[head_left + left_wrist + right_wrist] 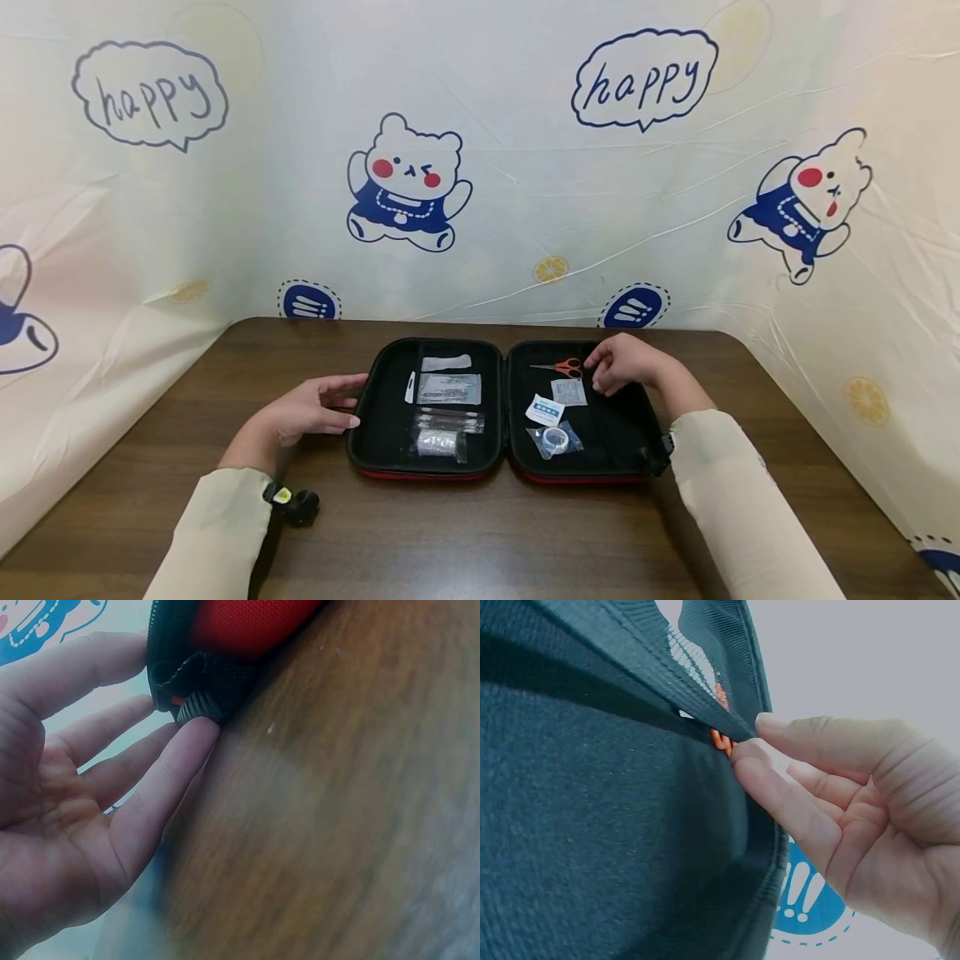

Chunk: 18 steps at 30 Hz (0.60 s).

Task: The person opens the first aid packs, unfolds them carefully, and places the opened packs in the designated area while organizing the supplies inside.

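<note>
A black-lined case with red outer sides [429,476] lies unfolded on the table, its two halves side by side. My left hand [318,408] rests at the left half's outer edge, fingers extended; its thumb [176,765] touches a black webbing tab [199,709] there. Over the right half, my right hand [626,365] pinches the hem of a black mesh pocket [705,712] between thumb and forefinger. Orange-handled scissors [567,367] lie beside those fingertips, their handles partly hidden behind the hem in the right wrist view. Below them are a white packet [569,392] and a blue-and-white packet [545,410].
A bagged white tape roll [556,441] lies low in the right half. The left half has a silvery-white packet [448,388], a bandage roll [438,442] and slim clear-wrapped items [450,420]. Brown wooden table [450,542]; printed curtain [517,183] behind it.
</note>
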Available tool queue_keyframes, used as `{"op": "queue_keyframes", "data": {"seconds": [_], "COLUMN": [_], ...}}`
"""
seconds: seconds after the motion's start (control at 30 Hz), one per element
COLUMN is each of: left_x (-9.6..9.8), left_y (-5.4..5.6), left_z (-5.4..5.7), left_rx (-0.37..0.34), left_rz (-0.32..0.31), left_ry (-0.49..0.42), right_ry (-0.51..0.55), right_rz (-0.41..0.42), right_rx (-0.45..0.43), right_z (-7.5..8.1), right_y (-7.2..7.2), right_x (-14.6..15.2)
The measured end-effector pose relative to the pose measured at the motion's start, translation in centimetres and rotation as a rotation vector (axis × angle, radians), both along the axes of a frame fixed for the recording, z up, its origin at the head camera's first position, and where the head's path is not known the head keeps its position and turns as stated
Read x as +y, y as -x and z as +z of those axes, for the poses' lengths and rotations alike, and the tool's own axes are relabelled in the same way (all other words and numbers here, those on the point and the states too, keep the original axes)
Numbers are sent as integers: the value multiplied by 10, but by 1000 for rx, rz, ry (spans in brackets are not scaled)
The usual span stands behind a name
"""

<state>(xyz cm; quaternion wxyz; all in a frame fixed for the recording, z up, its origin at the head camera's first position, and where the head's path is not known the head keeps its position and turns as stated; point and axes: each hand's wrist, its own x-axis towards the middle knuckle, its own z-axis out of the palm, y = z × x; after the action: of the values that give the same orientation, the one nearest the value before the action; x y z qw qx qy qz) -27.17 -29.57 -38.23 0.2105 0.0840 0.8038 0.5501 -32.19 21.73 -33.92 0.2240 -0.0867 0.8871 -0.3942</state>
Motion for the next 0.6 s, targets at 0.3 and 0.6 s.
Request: {"op": "queue_keyframes", "data": {"seconds": [0.3,0.6], "left_x": [-1,-1], "left_y": [-1,1], "left_z": [0,-2], "left_rx": [-1,2], "left_rz": [1,0], "left_ry": [3,-9], "right_ry": [-36,-83], "right_rz": [73,235], "right_rx": [33,85], "right_z": [13,21], "right_y": [-5,-17], "right_x": [-6,-22]}}
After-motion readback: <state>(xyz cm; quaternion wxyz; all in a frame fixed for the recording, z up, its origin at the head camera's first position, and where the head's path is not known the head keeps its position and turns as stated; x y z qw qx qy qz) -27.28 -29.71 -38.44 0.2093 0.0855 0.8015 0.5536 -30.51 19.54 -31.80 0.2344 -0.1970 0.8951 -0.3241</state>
